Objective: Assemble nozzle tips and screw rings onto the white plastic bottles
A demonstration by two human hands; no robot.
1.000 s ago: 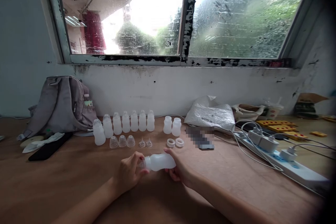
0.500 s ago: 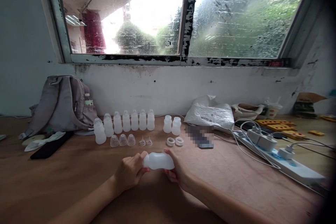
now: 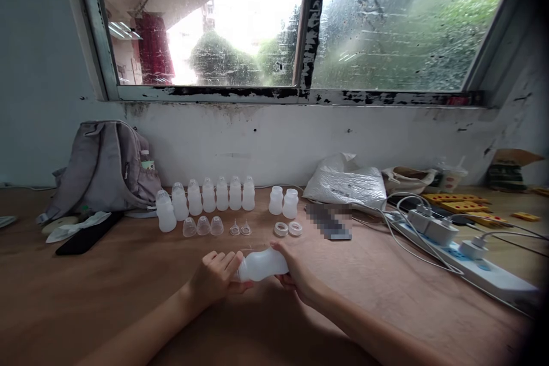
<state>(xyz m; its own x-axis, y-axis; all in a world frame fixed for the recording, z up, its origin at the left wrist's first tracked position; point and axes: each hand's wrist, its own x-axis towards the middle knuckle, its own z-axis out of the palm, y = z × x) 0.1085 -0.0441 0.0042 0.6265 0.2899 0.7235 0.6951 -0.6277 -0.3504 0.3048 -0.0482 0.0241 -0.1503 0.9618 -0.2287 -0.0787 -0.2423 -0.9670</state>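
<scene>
A frosted white bottle [image 3: 265, 265] lies sideways in the air between my hands. My left hand [image 3: 215, 274] is closed round its narrower left end, and my right hand [image 3: 295, 274] grips the base at the right. Beyond them stand several capped bottles [image 3: 194, 199] in a row and two open bottles [image 3: 290, 204]. In front of the rows are clear domed caps [image 3: 203, 226], two nipples [image 3: 235, 229] and two white rings [image 3: 281, 229].
A grey backpack [image 3: 109, 166] leans at the back left, near a black phone-like slab [image 3: 88, 235]. At the right are a silver bag [image 3: 347, 182], a blurred-out item [image 3: 329, 222], a white power strip [image 3: 493, 274] with cables, and yellow pieces [image 3: 457, 201].
The held bottle has tilted, its left end now lower than its right. The fingers of my left hand have shifted over its neck. The camera view has moved slightly.
</scene>
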